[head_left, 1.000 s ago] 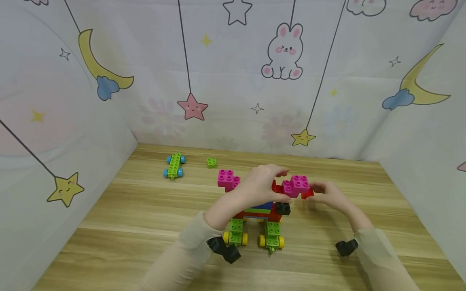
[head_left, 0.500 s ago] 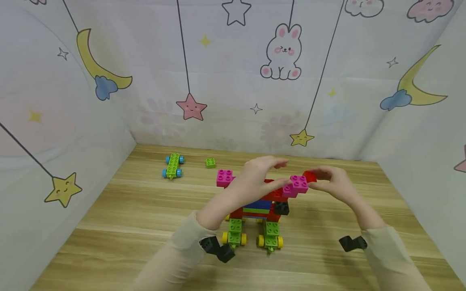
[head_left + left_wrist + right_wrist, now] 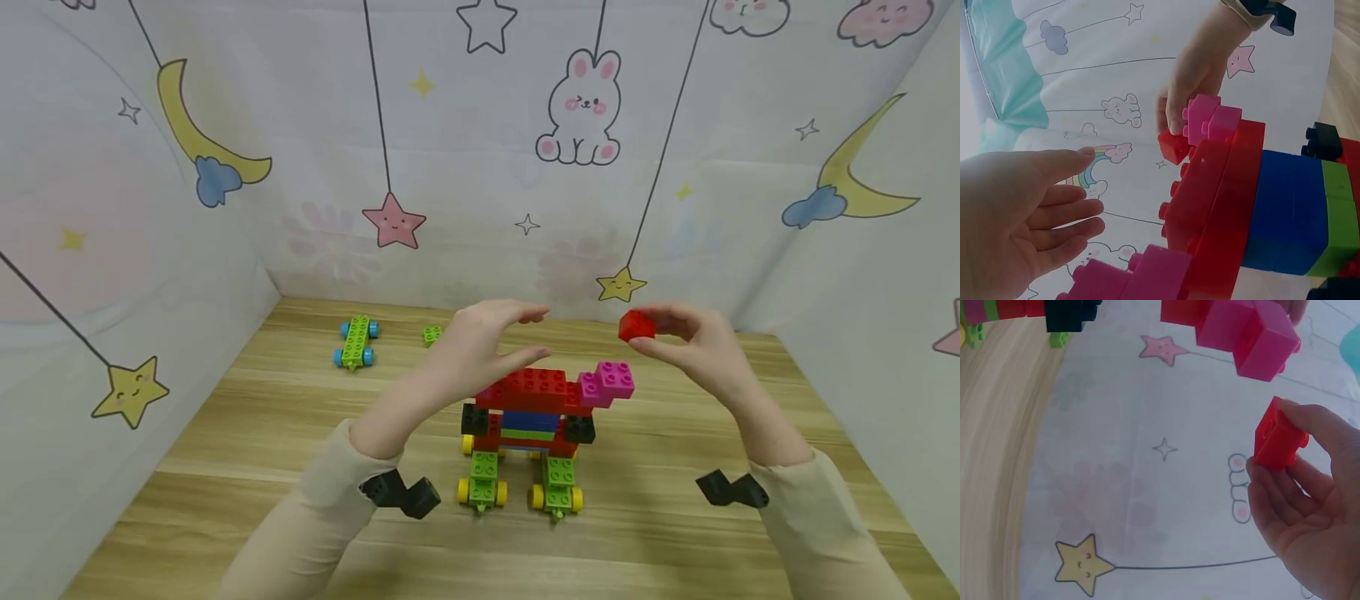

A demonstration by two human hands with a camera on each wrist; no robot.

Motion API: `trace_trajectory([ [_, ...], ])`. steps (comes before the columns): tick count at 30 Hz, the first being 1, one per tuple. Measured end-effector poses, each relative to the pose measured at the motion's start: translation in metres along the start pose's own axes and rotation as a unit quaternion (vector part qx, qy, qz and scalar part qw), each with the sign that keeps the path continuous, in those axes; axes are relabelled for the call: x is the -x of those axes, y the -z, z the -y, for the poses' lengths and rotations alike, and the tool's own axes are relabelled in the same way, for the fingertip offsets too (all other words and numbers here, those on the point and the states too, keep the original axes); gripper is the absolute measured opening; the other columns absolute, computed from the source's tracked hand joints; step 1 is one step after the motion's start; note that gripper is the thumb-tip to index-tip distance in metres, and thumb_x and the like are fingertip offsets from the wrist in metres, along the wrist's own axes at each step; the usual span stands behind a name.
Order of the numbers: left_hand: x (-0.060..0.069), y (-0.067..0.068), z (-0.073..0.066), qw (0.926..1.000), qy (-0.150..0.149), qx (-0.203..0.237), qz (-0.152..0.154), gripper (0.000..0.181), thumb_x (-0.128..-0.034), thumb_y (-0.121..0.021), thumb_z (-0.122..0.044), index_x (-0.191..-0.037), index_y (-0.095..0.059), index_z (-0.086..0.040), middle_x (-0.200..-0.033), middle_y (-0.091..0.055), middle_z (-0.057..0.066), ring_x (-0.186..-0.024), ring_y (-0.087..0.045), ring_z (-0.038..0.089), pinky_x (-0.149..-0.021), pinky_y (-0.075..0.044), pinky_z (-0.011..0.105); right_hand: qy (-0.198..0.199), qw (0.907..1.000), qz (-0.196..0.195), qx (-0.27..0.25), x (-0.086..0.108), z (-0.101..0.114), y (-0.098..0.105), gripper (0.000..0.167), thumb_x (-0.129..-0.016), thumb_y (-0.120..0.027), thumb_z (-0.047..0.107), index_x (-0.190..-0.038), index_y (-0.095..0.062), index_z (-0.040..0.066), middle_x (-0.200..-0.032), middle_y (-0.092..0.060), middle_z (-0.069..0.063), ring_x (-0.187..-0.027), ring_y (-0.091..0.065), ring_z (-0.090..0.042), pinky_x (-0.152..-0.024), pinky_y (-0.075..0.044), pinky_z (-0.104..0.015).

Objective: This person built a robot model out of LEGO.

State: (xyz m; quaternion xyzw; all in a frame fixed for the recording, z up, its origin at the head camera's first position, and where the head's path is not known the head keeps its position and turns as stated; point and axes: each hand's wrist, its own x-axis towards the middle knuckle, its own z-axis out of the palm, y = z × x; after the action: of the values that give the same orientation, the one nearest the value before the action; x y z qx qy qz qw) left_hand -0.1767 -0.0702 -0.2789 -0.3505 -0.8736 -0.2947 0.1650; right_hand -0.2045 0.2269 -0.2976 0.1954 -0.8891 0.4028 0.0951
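Note:
A structure of building blocks stands mid-table, with red bricks (image 3: 536, 385) on top, blue and green layers below and wheeled green bases (image 3: 484, 479) underneath. Stepped pink bricks (image 3: 615, 379) jut out at its upper right. My right hand (image 3: 701, 346) pinches a small red brick (image 3: 1279, 436) between thumb and fingers, above and to the right of the pink bricks and apart from them. Over the structure's left end, my left hand (image 3: 476, 342) holds nothing, its thumb and fingers spread apart. It hides most of the left pink bricks (image 3: 1138, 275) in the head view.
A green wheeled base (image 3: 356, 342) with blue wheels lies at the back left of the wooden table (image 3: 247, 417). Near it is a small green brick (image 3: 432, 335), close to my left hand in the head view. A patterned white cloth (image 3: 465, 250) walls the back and sides.
My right hand has lifted the red brick up from beside the pink bricks. The left hand has drawn up and left, uncovering the red top of the structure.

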Motion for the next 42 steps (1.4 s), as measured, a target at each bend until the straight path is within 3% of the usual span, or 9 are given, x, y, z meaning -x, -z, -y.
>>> trace_trajectory([
  [4, 0.003, 0.005, 0.007, 0.9999, 0.011, -0.001, -0.003, 0.045, -0.0891, -0.073, -0.027, -0.128, -0.064, -0.006, -0.121, -0.069, 0.008, -0.111, -0.064, 0.021, -0.099, -0.051, 0.038, 0.025, 0.9996, -0.007, -0.012, -0.003, 0.016, -0.002, 0.038, -0.086, -0.076, 0.013, -0.121, -0.066, 0.002, -0.100, -0.066, 0.017, -0.091, -0.061, 0.008, -0.077, -0.050, -0.010],
  [12, 0.007, 0.006, 0.014, 0.9999, 0.015, 0.005, 0.004, 0.046, -0.0892, -0.072, -0.026, -0.128, -0.063, -0.005, -0.119, -0.070, 0.009, -0.111, -0.064, 0.022, -0.098, -0.051, 0.039, 0.063, 0.9977, 0.014, -0.020, -0.006, 0.044, -0.014, 0.037, -0.084, -0.077, 0.008, -0.119, -0.067, 0.001, -0.107, -0.071, -0.014, -0.091, -0.062, 0.006, -0.080, -0.051, -0.011],
  [19, 0.009, 0.008, 0.012, 0.9990, 0.029, 0.024, 0.023, 0.048, -0.0876, -0.074, -0.026, -0.129, -0.062, -0.005, -0.119, -0.069, 0.007, -0.113, -0.062, 0.022, -0.099, -0.051, 0.038, 0.100, 0.9941, 0.036, -0.020, -0.008, 0.056, -0.029, 0.037, -0.081, -0.079, 0.005, -0.116, -0.068, 0.002, -0.104, -0.072, -0.010, -0.091, -0.065, -0.001, -0.085, -0.051, -0.014],
  [24, 0.009, 0.007, 0.011, 0.9982, 0.028, 0.036, 0.039, 0.050, -0.0862, -0.075, -0.026, -0.130, -0.062, -0.004, -0.121, -0.068, 0.009, -0.114, -0.061, 0.023, -0.100, -0.050, 0.038, 0.126, 0.9908, 0.049, -0.009, -0.008, 0.062, -0.039, 0.036, -0.079, -0.081, 0.006, -0.113, -0.070, 0.003, -0.104, -0.072, -0.008, -0.092, -0.069, -0.016, -0.087, -0.056, -0.030],
  [28, 0.009, 0.007, 0.011, 0.9977, 0.024, 0.035, 0.053, 0.052, -0.0848, -0.077, -0.026, -0.129, -0.062, -0.004, -0.121, -0.069, 0.009, -0.115, -0.061, 0.024, -0.100, -0.050, 0.038, 0.123, 0.9907, 0.058, 0.002, -0.007, 0.065, -0.046, 0.037, -0.079, -0.082, 0.010, -0.113, -0.071, 0.003, -0.106, -0.072, -0.009, -0.094, -0.069, -0.021, -0.088, -0.056, -0.042],
  [42, 0.008, 0.005, 0.009, 0.9958, 0.041, 0.018, 0.080, 0.044, -0.0880, -0.073, -0.031, -0.124, -0.067, -0.005, -0.118, -0.070, 0.007, -0.113, -0.063, 0.022, -0.100, -0.050, 0.039, 0.069, 0.9919, 0.107, -0.003, -0.010, 0.073, -0.061, 0.040, -0.080, -0.081, 0.012, -0.117, -0.069, 0.004, -0.110, -0.072, -0.010, -0.097, -0.069, -0.023, -0.090, -0.056, -0.045],
])
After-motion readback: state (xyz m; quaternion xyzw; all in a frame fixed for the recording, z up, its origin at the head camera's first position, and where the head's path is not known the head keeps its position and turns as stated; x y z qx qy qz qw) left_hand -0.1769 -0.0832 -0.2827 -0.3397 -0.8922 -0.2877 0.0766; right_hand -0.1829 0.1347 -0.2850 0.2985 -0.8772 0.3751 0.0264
